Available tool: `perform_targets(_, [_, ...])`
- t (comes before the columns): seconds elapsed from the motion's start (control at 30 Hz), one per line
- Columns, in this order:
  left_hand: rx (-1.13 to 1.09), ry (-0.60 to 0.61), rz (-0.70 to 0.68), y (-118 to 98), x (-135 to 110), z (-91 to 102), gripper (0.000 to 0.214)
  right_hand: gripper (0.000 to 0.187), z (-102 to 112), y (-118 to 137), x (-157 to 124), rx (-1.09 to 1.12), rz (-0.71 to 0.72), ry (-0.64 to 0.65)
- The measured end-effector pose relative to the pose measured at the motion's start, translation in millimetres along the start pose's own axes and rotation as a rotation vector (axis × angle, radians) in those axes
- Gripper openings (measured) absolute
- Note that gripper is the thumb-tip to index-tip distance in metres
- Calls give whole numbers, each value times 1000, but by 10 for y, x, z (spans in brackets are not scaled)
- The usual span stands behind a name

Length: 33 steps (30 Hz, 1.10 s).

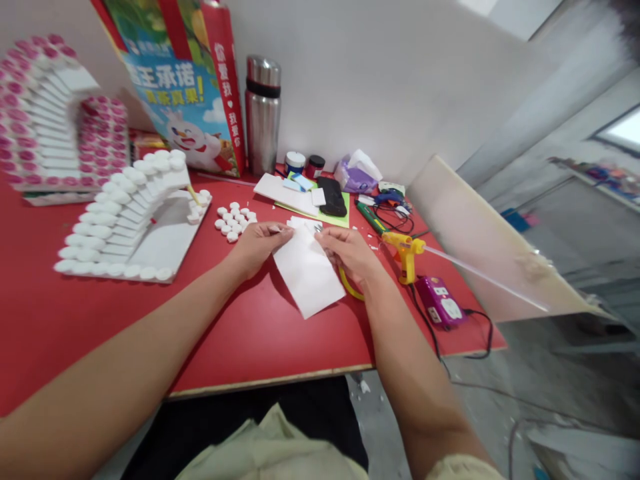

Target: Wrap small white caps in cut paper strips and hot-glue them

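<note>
My left hand [260,245] pinches the upper left edge of a white sheet of paper [311,283], which hangs tilted just over the red table. At the sheet's upper right edge, my right hand [347,252] is closed around scissors [353,288]. Their yellow handle loop shows below the palm, and a small glint of metal shows by the fingertips; most of the blades is hidden. Left of my left hand lies a cluster of small white round pieces [233,222]. Farther left is a white arched stair model [120,220] edged with similar pieces.
A pink and white model [17,127], a printed bag [185,87] and a steel thermos [263,117] stand at the back. Rightward are tissues [357,175], a black pouch [333,198], a yellow glue gun [404,250] with a protruding glue stick, and a purple power socket [440,303] with cables.
</note>
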<state>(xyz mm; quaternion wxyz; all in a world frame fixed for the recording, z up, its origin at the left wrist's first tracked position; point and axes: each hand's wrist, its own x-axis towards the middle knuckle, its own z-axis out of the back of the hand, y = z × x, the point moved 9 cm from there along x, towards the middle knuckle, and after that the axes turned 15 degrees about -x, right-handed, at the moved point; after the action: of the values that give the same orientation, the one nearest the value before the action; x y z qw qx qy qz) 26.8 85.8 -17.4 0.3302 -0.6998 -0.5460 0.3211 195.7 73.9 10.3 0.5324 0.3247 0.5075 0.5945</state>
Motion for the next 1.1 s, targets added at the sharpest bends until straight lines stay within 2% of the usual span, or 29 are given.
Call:
perform_targets(0.1, [191, 73, 3, 5, -28, -77, 51, 41, -12, 124, 11, -86, 146, -39])
perform_targets(0.2, [360, 171, -46, -12, -57, -177, 60, 48, -119, 131, 43, -164, 198, -18])
perform_targets(0.3, [375, 238, -42, 22, -73, -232, 77, 44, -188, 83, 85, -240, 203, -40])
perform_targets(0.4, [315, 313, -14, 64, -99, -301, 82, 28, -196, 93, 94, -275, 235, -97])
perform_targets(0.47, [270, 339, 8, 71, -122, -339, 84, 23, -133, 117, 81, -213, 244, -156])
perform_targets(0.57, [256, 320, 44, 52, -147, -349, 84, 22, 114, 110, 53, -44, 212, -284])
perform_targets(0.67, [236, 272, 55, 10, -151, -315, 75, 22, 595, 97, -31, -16, 217, -545])
perform_targets(0.77, [100, 216, 64, -12, -128, -257, 66, 16, 1115, 171, -240, -296, 293, -920])
perform_targets(0.8, [42, 196, 70, -14, -117, -236, 64, 14, 1228, 170, -290, -375, 290, -1003])
perform_targets(0.87, [-73, 172, 95, -12, -96, -211, 61, 14, 1331, 158, -316, -496, 282, -1057])
perform_targets(0.93, [-199, 183, 134, -8, -79, -223, 56, 34, 1265, 194, -282, -657, 304, -1016])
perform_targets(1.0, [-294, 210, 157, -19, -58, -249, 50, 49, 1075, 278, -253, -840, 357, -956])
perform_targets(1.03, [-320, 216, 153, -30, -42, -255, 47, 47, 965, 325, -251, -903, 388, -933])
perform_targets(1.1, [-324, 202, 142, -34, -4, -249, 45, 32, 763, 422, -274, -913, 453, -895])
